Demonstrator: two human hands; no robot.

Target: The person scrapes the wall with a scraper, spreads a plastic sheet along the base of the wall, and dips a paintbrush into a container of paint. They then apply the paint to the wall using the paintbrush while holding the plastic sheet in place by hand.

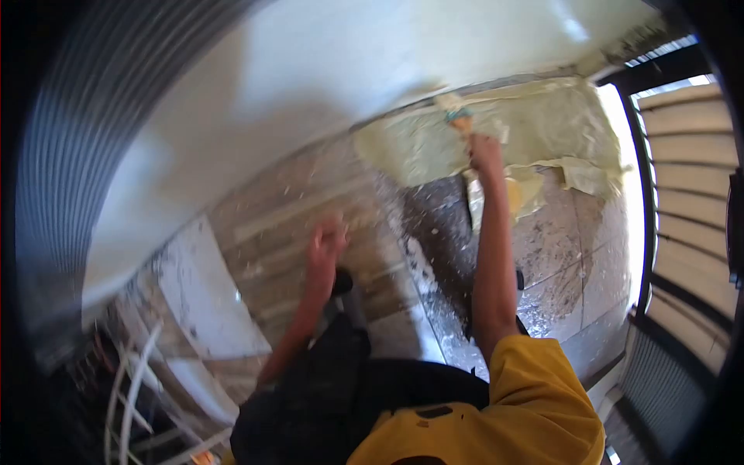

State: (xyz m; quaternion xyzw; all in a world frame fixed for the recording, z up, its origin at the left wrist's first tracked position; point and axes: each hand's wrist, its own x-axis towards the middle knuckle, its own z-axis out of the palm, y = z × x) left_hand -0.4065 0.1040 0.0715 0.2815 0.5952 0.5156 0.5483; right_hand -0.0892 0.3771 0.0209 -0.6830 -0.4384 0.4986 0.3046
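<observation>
My right hand [486, 153] is closed around the handle of a paintbrush [459, 118]. The pale-coated bristles are at the foot of the wall [325, 70], just above a pale yellowish sheet [542, 116] spread along the floor edge. Partly behind my right forearm is a round thing with a pale yellow inside [513, 194], perhaps a paint container. Over the wood-patterned floor hangs my left hand [328, 236], slightly blurred, its fingers loosely apart with nothing visible in them.
Paint-spattered floor tiles [542, 240] and a dark wet-looking patch [442, 217] lie before my feet. A slatted gate with a dark frame [686, 147] stands at the right. Corrugated metal [116, 124] rises at the left, with white curved bars [132, 387] at lower left.
</observation>
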